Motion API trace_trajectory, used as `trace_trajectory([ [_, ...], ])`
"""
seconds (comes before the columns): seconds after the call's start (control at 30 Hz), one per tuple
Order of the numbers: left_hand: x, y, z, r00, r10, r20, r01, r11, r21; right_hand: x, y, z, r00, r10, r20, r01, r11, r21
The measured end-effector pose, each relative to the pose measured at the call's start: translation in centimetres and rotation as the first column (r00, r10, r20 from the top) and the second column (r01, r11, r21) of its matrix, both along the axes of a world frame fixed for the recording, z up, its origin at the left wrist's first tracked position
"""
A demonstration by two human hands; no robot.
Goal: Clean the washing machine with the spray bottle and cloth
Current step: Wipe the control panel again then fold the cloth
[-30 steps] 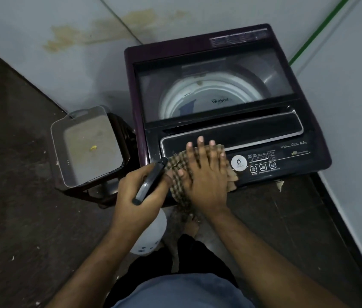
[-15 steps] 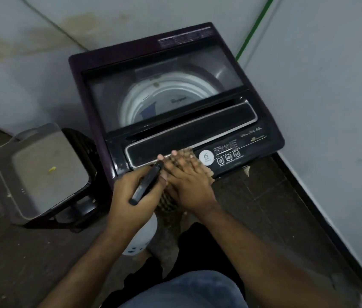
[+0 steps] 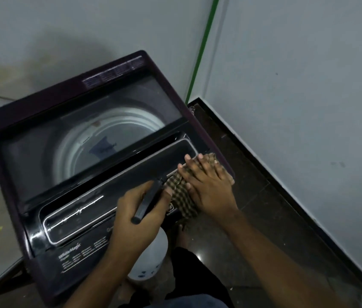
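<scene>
Head view, looking down on a top-loading washing machine with a dark purple body, standing in a corner between two pale walls. Its tinted lid is closed; the pale drum rim shows through the glass, with a small blue shape inside it. The front control panel is black with a chrome-edged recess and white print at its near left corner. Right hand: fingers straight and lying together, palm down, pressing a brown checked cloth flat against the right end of the control panel. The cloth shows past the fingertips at the far side and hangs over the panel's front edge below the wrist. Left hand: fingers curled round the black trigger head of the spray bottle, thumb toward the cloth; the bottle's white body hangs below the hand, in front of the machine's front face. The trigger nozzle tip sits just beside the cloth's left edge; cannot tell whether they touch. Both hands close together, apart by the width of the visible cloth. A green vertical strip runs down the wall corner behind the machine. Dark tiled floor to the right, with dark skirting along the wall. A bare foot shows below the cloth.
</scene>
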State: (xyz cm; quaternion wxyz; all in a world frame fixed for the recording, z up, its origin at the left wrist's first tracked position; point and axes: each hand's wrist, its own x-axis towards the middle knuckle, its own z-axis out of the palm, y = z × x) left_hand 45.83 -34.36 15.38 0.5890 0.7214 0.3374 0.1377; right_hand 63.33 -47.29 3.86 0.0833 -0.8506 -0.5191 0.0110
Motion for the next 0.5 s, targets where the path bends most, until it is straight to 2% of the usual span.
trace_trajectory([
  [0.07,1.9,-0.3,0.4,0.999,0.038,-0.004,-0.038,0.999,0.019,-0.3,0.2,-0.4,0.998,-0.057,-0.008,0.058,0.997,0.053],
  [0.17,4.5,-0.3,0.7,0.995,0.094,-0.018,-0.094,0.995,0.028,-0.3,1.0,-0.7,0.961,-0.26,-0.091,0.269,0.958,0.104],
  [0.27,5.5,-0.1,0.9,0.996,0.086,-0.038,-0.085,0.996,0.037,1.0,1.8,-0.2,0.854,-0.442,-0.274,0.497,0.849,0.181],
  [0.33,5.9,0.2,1.1,0.996,0.086,-0.031,-0.084,0.995,0.057,3.0,2.0,0.2,0.773,-0.464,-0.432,0.59,0.776,0.224],
  [0.4,6.0,0.6,1.0,0.994,0.102,-0.035,-0.099,0.992,0.075,4.7,2.4,0.7,0.77,-0.399,-0.497,0.556,0.803,0.216],
  [0.5,6.1,1.2,0.8,0.99,0.139,-0.034,-0.136,0.988,0.073,4.5,3.5,1.4,0.894,-0.299,-0.335,0.363,0.921,0.145],
])
